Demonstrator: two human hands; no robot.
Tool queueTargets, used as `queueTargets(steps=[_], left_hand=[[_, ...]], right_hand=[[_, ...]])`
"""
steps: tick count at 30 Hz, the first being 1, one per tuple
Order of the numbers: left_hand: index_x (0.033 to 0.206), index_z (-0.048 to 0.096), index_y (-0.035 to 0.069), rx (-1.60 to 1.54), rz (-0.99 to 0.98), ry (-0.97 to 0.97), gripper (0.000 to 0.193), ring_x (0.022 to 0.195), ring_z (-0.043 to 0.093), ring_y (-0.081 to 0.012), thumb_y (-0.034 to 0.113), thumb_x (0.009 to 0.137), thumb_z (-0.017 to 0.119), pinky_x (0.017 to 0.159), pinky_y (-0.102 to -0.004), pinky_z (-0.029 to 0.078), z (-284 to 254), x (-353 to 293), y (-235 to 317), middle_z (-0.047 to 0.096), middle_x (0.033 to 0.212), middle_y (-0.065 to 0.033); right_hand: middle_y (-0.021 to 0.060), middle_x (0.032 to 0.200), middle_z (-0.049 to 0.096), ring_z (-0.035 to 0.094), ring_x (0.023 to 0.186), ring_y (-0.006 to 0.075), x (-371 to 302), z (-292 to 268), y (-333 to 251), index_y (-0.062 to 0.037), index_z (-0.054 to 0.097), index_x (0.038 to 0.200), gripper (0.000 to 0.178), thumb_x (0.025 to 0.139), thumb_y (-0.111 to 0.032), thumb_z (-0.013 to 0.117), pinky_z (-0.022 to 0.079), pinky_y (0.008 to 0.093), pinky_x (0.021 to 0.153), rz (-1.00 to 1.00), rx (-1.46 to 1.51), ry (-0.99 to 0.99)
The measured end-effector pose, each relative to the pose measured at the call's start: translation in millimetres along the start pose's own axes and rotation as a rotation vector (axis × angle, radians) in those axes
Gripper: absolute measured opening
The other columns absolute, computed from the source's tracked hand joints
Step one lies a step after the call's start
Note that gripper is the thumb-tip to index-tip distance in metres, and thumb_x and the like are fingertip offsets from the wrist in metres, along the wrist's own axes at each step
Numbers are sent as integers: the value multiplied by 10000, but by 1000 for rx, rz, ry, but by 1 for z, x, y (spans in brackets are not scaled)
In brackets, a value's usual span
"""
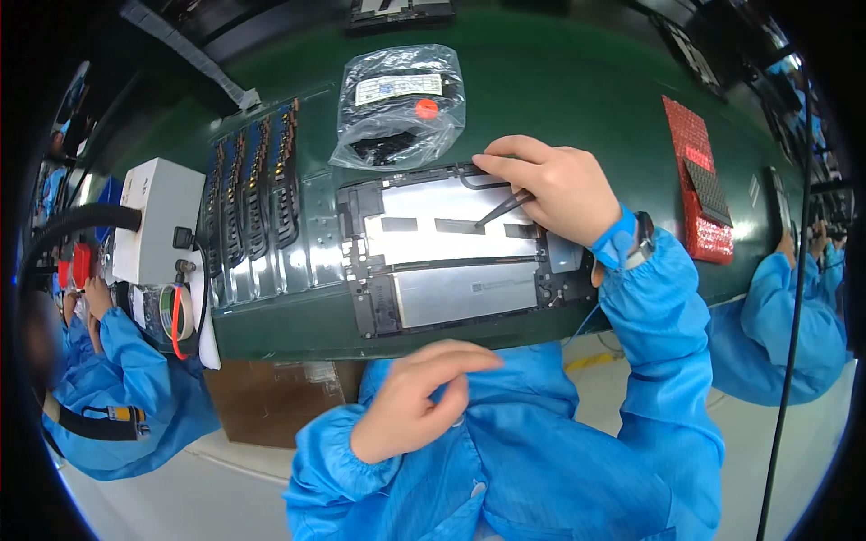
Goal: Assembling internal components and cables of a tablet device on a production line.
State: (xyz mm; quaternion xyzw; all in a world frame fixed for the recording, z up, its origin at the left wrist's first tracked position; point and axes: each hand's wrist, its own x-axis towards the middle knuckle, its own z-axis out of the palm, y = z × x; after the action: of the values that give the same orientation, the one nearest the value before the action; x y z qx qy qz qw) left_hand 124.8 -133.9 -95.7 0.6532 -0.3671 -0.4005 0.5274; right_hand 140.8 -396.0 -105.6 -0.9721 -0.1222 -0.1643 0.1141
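Free, my left hand (410,406) curls loosely; my right hand (568,187) grasps pointed black tweezers (505,206), perhaps touching a rectangular silver-and-black device (442,298).

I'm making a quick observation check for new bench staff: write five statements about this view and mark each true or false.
1. The right hand holds dark tweezers. True.
2. The left hand grips the rim of the opened device. False: the left hand is off the opened device, in front of the person's blue coat.
3. The clear plastic bag bears a round orange-red sticker. True.
4. The red bubble wrap lies left of the device. False: the red bubble wrap lies to its right.
5. A blue wristband is on the right wrist. True.
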Motion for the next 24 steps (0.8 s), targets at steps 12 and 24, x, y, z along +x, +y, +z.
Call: queueTargets(steps=[12, 24], left_hand=[[1322, 282, -33, -1329, -230, 56, 505, 1277, 313, -254, 100, 849, 398, 995, -332, 322, 26, -5, -45, 284, 1391, -181], [1166, 444, -16, -979, -50, 379, 306, 1059, 509, -218, 34, 867, 485, 924, -343, 405, 53, 14, -11, 526, 1130, -118]], right_hand=[[9, 1000, 580, 611, 744, 212, 12, 9, -13, -116, 624, 1015, 415, 620, 8, 594, 501, 307, 630, 35, -89, -149], [86, 1045, 576, 588, 877, 286, 6, -11, -33, -60, 626, 1014, 343, 674, -56, 584, 480, 359, 760, 116, 84, -327]])
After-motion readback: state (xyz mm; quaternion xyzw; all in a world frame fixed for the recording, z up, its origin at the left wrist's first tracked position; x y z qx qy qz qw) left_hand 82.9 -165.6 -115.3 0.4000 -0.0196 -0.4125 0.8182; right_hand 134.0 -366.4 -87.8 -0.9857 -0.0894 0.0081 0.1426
